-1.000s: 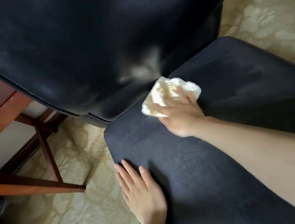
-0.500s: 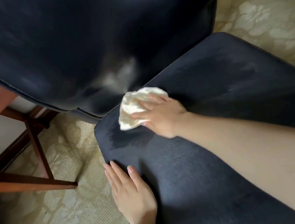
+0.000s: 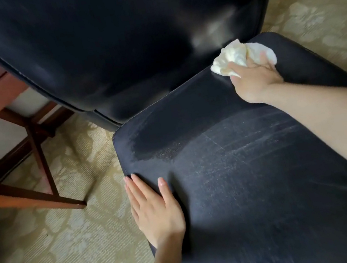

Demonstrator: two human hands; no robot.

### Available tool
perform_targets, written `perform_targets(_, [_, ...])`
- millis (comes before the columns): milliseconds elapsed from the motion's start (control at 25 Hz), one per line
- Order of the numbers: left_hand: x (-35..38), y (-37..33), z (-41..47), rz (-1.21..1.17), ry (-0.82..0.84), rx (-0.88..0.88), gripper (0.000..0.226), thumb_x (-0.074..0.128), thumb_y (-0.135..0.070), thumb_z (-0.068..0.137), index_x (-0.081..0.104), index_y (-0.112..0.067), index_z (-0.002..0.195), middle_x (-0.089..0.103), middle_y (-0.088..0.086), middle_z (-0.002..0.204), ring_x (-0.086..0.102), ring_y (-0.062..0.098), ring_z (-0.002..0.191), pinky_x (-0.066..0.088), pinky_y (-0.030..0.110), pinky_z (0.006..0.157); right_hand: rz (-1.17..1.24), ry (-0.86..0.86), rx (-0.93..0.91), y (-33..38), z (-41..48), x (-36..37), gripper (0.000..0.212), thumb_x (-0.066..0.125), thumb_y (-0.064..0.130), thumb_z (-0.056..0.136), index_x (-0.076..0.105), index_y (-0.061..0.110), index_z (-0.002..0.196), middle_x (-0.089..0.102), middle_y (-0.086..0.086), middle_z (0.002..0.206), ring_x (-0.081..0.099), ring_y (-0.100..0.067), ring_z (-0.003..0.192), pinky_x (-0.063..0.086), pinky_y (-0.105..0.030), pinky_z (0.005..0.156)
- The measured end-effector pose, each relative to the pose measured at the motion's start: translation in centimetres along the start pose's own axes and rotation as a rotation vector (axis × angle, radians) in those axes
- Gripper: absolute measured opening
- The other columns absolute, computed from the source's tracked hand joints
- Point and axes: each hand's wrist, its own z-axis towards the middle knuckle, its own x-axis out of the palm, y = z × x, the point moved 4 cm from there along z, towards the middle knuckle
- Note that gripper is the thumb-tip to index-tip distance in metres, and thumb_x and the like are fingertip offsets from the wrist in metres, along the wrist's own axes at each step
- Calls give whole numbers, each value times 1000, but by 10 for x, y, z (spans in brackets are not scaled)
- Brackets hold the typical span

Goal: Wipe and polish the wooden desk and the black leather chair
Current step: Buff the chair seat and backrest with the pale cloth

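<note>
Soft cream cloth point(image 3: 236, 56), gripped by the right hand point(image 3: 255, 80), is crumpling easily at the black leather seat point(image 3: 245, 176)'s rear. The left hand point(image 3: 156, 210) is lying flat, open, on its edge.

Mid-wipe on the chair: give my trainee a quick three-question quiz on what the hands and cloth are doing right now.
1. True or false: the left hand lies flat on the seat edge, holding nothing.
2. Where on the seat is the cloth? A near left corner; B middle; C far right corner, by the backrest.
3. Fill in: the cloth is held by the ____ hand.
Key: 1 true; 2 C; 3 right hand.
</note>
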Motion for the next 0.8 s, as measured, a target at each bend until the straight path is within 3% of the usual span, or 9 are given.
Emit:
perform_targets(200, [0,2,-2,2,55,-20,97,-3,-68,73,3,-15,153,-4,0,161,-3,12,148,3,28,116,-107,-80,-380,67,-63,40,47,32,30,102,24,34,149,15,-10,157,4,-34,143,21,-38,110])
perform_targets(280, [-1,3,-3,-24,61,-33,97,-2,-69,72,4,-15,153,-3,0,161,-2,12,148,3,28,116,-104,-86,-543,95,-93,70,46,35,29,101,33,28,147,29,-11,152,10,-36,142,16,-39,112])
perform_targets(360, [0,4,-2,-45,63,-31,99,0,-69,72,7,-13,153,0,2,161,1,13,148,4,28,116,-82,-106,-708,113,-126,91,42,45,32,93,55,22,133,55,-12,133,30,-37,137,17,-39,111])
perform_targets(440, [-1,7,0,-58,47,-17,99,3,-70,74,10,-11,153,4,4,161,4,15,148,6,30,116,-130,-127,-830,120,-151,100,32,63,39,79,73,26,107,70,-3,109,51,-28,124,21,-36,109])
perform_targets(480, [-1,7,0,-63,44,-18,98,3,-71,75,11,-11,153,4,3,161,4,15,148,6,31,117,-213,-107,-849,116,-159,103,30,66,40,78,74,27,104,70,0,109,51,-23,124,18,-34,111])
perform_targets(600, [0,10,1,-56,48,-1,98,3,-70,76,12,-10,153,4,4,161,4,16,148,5,31,117,-133,36,-904,94,-162,101,35,49,33,96,60,23,128,56,-8,134,29,-27,142,10,-36,117])
perform_targets(720, [2,13,2,-33,43,-7,96,5,-66,77,14,-6,152,6,8,161,5,19,148,3,31,117,-139,-66,-828,60,-142,75,39,39,36,99,55,29,133,50,-9,141,31,-29,141,10,-37,118])
perform_targets(800, [4,12,1,39,38,7,85,11,-59,86,15,-5,152,9,10,160,6,22,148,5,38,117,-157,-90,-683,22,-121,52,39,37,39,101,45,39,139,33,-3,154,21,-24,145,2,-31,118])
